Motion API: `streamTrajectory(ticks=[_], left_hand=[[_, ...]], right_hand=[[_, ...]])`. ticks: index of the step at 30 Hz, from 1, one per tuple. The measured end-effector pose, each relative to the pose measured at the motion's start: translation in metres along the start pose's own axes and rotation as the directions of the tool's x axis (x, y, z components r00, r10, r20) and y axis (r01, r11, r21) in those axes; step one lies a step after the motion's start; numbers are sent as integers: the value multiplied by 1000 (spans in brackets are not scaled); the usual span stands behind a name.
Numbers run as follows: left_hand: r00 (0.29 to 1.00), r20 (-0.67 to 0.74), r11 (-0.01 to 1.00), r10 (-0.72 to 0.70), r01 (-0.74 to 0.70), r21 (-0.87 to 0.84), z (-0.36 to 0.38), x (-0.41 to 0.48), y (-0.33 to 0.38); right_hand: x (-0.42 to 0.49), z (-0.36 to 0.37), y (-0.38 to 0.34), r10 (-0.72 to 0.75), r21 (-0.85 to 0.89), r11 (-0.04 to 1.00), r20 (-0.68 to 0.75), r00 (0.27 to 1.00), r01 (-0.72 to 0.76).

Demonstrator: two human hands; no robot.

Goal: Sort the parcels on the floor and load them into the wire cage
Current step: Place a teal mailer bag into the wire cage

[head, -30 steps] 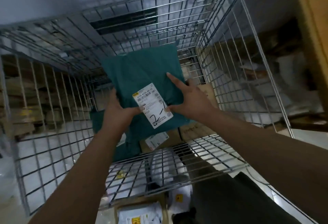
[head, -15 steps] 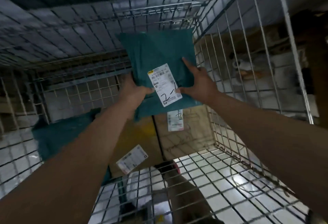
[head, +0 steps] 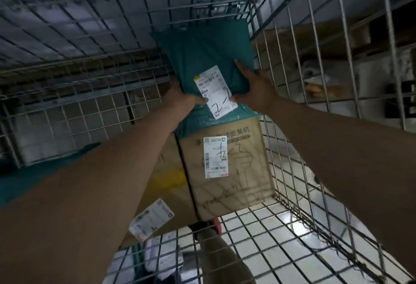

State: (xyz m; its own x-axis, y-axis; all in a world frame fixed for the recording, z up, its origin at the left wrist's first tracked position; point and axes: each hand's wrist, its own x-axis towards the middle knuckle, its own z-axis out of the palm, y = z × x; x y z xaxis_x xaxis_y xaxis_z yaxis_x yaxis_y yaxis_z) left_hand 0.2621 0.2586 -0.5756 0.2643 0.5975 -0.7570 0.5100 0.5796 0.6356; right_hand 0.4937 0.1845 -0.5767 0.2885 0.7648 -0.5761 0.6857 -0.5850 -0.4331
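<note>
Over the last second a person has carried a flat teal plastic mailer bag [head: 202, 56] deeper into the silver wire cage [head: 90, 47]. It is now held up in the far right corner, just above a brown cardboard box [head: 238, 175]. Loading this parcel looks nearly done. The left hand [head: 182, 99] and right hand [head: 255, 91] pinch its lower edges, with their thumbs on its white, pen-marked shipping label [head: 213, 92].

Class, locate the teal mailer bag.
Head view: left hand and right hand hold the teal mailer bag at the wire cage's far-right corner, above a cardboard box.
</note>
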Motion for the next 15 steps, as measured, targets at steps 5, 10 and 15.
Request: streamTrajectory(ticks=[5,10,15], left_hand=[[998,45,999,-51,51,18,-1,14,-4],[993,107,994,-54,44,95,-4,10,-6],[998,27,989,50,-53,140,-6,-44,-8]], right_hand=[[11,10,-6,58,-34,998,4,998,-58],[-1,8,-26,125,-212,969,-7,992,-123],[-39,13,-73,92,-345,929,-138,986,-135]])
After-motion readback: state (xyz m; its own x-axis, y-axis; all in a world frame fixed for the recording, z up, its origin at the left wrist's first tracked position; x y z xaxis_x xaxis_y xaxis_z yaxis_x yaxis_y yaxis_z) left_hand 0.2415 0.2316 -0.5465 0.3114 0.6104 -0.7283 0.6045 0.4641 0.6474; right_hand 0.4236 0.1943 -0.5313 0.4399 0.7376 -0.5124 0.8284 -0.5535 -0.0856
